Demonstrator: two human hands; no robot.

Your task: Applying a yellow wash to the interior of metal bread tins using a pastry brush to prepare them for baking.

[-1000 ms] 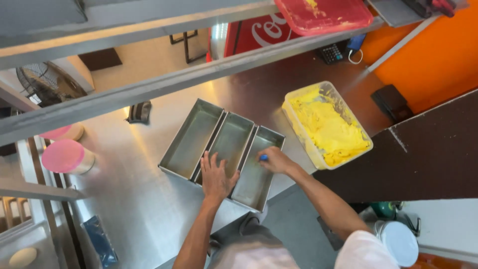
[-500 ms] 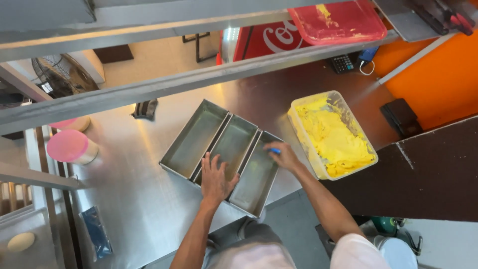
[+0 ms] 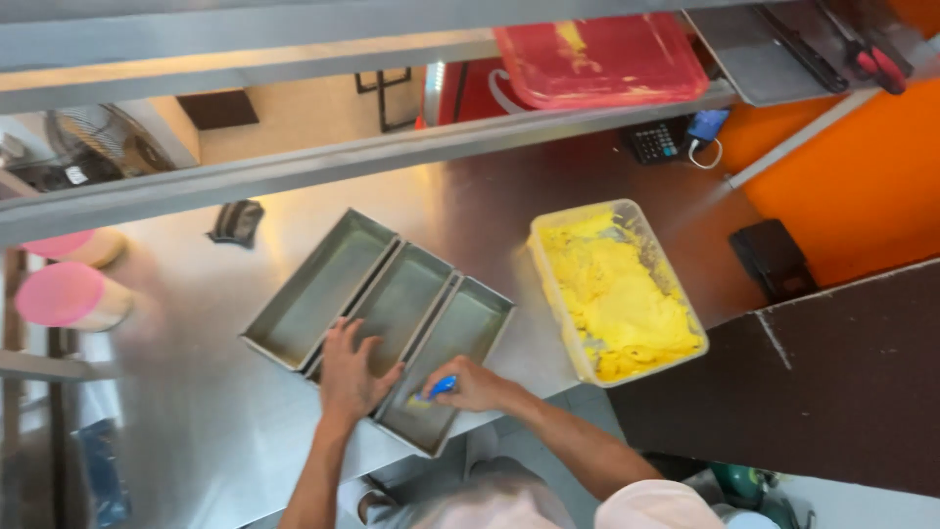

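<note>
A stainless steel worktable (image 3: 470, 211) fills the view from above, crossed by a metal shelf rail with a red tray (image 3: 597, 59) on it. Three rectangular loaf tins lie side by side at an angle: far tin (image 3: 318, 289), middle tin (image 3: 406, 304), near tin (image 3: 450, 362). The near tin sits at the table's front edge.

The left hand (image 3: 350, 372) rests flat, fingers spread, on the front end of the middle tin. The right hand (image 3: 472, 385) is closed around a small blue tool (image 3: 441, 386) held over the near tin.

Risks, as judgements:
- The near tin lies close to the table edge; a sideways push from either hand could tip it off.
- The tub of yellow batter (image 3: 617, 294) also stands near the front edge, beside the right forearm; an elbow swing could knock it.

Limits of view:
- The working end of the blue tool is blurred; its kind cannot be determined.
- Whether the tins are coated or bare cannot be determined.
- The pink lidded containers (image 3: 59, 294) at the left are blurred.
</note>
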